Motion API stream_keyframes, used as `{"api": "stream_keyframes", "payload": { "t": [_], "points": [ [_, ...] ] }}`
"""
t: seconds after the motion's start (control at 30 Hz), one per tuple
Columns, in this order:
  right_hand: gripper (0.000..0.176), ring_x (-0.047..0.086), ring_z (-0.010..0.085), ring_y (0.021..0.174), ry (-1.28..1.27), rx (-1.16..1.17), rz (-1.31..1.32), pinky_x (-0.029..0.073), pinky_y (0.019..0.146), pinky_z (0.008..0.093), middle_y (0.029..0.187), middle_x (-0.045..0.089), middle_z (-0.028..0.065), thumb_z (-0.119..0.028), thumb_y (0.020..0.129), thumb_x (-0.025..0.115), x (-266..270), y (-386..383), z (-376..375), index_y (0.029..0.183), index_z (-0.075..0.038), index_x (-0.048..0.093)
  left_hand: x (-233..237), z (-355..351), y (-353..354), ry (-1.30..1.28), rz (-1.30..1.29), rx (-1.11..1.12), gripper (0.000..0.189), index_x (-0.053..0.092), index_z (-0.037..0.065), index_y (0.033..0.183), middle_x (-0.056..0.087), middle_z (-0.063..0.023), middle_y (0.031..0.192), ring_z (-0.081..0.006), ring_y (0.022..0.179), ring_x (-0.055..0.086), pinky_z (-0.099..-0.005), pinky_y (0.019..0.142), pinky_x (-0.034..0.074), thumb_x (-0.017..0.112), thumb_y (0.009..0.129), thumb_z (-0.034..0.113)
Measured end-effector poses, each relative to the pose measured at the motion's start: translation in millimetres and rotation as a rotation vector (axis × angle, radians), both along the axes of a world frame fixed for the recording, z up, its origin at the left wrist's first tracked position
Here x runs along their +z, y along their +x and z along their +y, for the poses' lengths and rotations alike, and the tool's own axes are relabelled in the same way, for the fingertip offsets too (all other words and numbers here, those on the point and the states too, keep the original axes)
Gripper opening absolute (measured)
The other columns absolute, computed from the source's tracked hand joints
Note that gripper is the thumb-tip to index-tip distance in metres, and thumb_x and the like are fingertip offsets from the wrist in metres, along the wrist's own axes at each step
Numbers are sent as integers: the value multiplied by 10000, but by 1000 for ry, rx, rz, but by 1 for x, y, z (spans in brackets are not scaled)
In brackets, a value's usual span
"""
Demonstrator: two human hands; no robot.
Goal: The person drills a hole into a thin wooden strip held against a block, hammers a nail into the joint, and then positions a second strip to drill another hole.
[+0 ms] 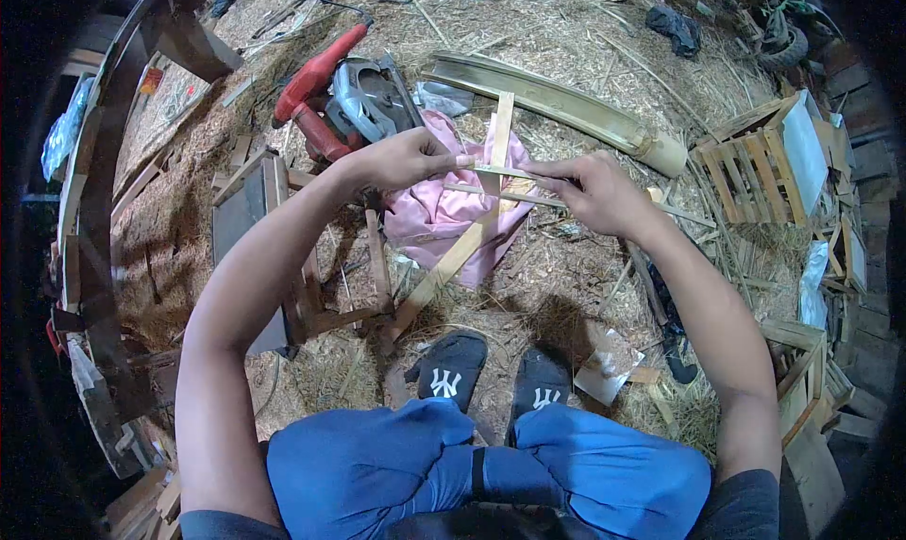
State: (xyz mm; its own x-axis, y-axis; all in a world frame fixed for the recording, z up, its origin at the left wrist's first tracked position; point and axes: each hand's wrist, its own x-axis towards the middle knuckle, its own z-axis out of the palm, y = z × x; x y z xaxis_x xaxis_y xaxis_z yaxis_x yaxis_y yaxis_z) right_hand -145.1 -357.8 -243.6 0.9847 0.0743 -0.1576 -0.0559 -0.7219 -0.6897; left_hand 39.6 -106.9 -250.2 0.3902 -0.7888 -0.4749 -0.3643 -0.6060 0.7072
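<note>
Between my two hands a short, thin strip [505, 171] is held up, roughly level, above a pink cloth [429, 221]. My left hand [412, 158] pinches its left end. At the other end, the fingers of my right hand [587, 189] are closed on it. Beneath the strip, a long pale wooden slat [453, 264] slants across the cloth. A thinner stick [545, 200] crosses that slat just below my fingers. The strip's exact material is hard to tell.
A red and grey circular saw [363, 101] lies beyond my left hand. A curved bamboo-like trough [576, 109] is at the upper right. Slatted wooden crates [755, 177] line the right side. A dark-topped wooden frame [247, 221] stands at left. Wood shavings cover the ground.
</note>
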Motion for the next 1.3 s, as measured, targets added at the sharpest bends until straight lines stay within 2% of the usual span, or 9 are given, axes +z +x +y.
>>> {"api": "stream_keyframes", "payload": {
  "t": [0.4, 0.47, 0.67, 0.8, 1.0, 1.1, 1.13, 1.2, 1.3],
  "points": [
    [325, 704, 369, 880, -98, 36, -30, 561, 832, 451, 977, 742, 183, -175, 951, 665, -8, 0, -1, 1255, -257, 745, -3, 17, 19, 48, 6, -65, 580, 630, 20, 675, 501, 41, 588, -71, 577, 429, -318, 531, 336, 621, 1025, 482],
    [404, 697, 365, 891, -99, 63, -269, 568, 826, 462, 1014, 735, 157, -104, 913, 642, -13, 0, 2, 1274, -262, 730, -2, 17, 19, 77, -43, -79, 594, 612, 12, 658, 494, 40, 578, -75, 567, 424, -326, 525, 335, 627, 1022, 480],
    [549, 694, 358, 886, -197, 151, -299, 570, 772, 461, 980, 709, 118, 5, 801, 588, -11, -2, 9, 1259, -259, 736, 0, 19, 15, 9, -40, -61, 585, 605, 7, 663, 455, 52, 575, -73, 571, 417, -330, 521, 330, 640, 1016, 473],
    [532, 693, 359, 883, -176, 185, -327, 570, 761, 458, 960, 707, 111, 3, 819, 583, -15, 0, 7, 1256, -257, 739, -5, 24, 24, 37, -49, -69, 565, 623, 5, 701, 480, 48, 608, -76, 573, 426, -335, 526, 343, 636, 1020, 471],
    [548, 689, 366, 860, -118, 204, -332, 568, 747, 466, 933, 696, 130, 15, 813, 598, -14, 1, 6, 1280, -240, 725, 27, 50, 76, -179, -214, 117, 458, 772, 37, 1032, 648, 5, 742, -81, 682, 571, -288, 625, 479, 644, 1013, 476],
    [554, 690, 373, 857, -114, 211, -328, 573, 755, 469, 932, 697, 137, 32, 809, 587, -11, 2, 5, 1279, -228, 724, 54, 63, 124, -151, -474, 270, 427, 769, 34, 1063, 654, -3, 780, -72, 684, 595, -283, 609, 510, 658, 1006, 443],
    [555, 694, 373, 862, -116, 214, -320, 577, 761, 469, 939, 700, 137, 37, 809, 582, -11, 3, 5, 1278, -225, 725, 55, 64, 135, -212, -375, 409, 430, 756, 14, 1092, 709, -71, 866, -135, 761, 668, -314, 705, 556, 668, 1000, 425],
    [548, 689, 372, 837, -89, 217, -362, 562, 737, 466, 917, 691, 144, 61, 799, 579, -12, 4, 6, 1266, -184, 728, 39, 78, 197, -243, -695, 276, 592, 685, 3, 1265, 746, -169, 1050, -247, 947, 721, -360, 865, 567, 716, 945, 499],
    [551, 686, 367, 808, -63, 216, -415, 549, 713, 465, 895, 684, 149, 89, 790, 572, -17, 4, 7, 1261, -149, 730, 22, 85, 223, -86, -733, 340, 823, 575, 44, 1433, 717, -221, 1221, -320, 1124, 695, -389, 973, 535, 789, 843, 577]
  ]
}}
